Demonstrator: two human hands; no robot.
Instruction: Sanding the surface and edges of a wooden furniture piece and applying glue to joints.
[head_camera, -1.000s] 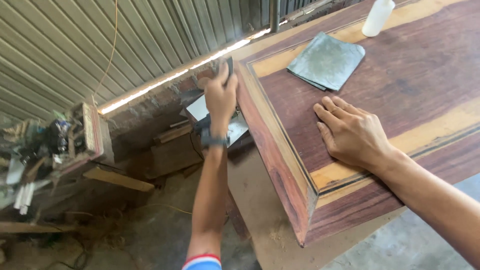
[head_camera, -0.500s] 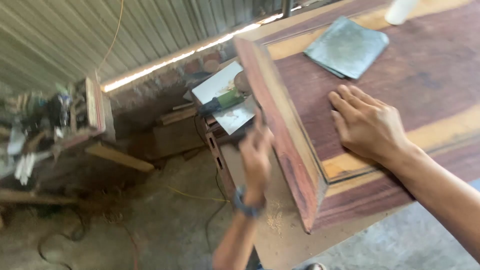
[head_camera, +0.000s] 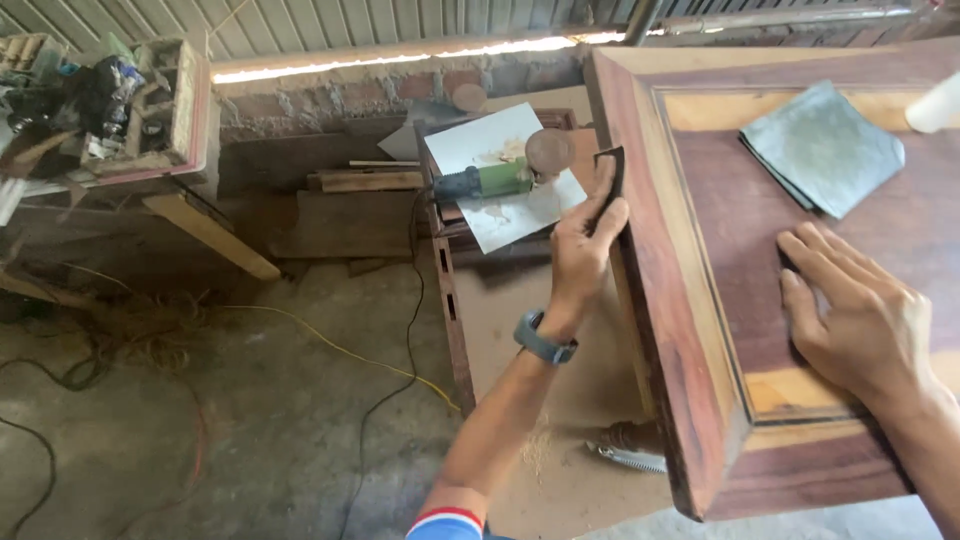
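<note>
Seen from above: left hand (head_camera: 585, 240) pinched shut on a small dark sanding sheet (head_camera: 610, 170), pressed against the side edge of a reddish wooden panel (head_camera: 670, 290). Right hand (head_camera: 860, 310) spread flat on the panel's top. Sheet probably thin, floppy; best gripped folded.

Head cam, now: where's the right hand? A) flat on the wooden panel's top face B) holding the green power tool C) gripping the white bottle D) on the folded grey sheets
A: the right hand lies palm down with fingers spread on the top of the wooden panel, apart from the folded grey sheets, while the left hand presses a dark sanding piece to the panel's side edge.
</note>
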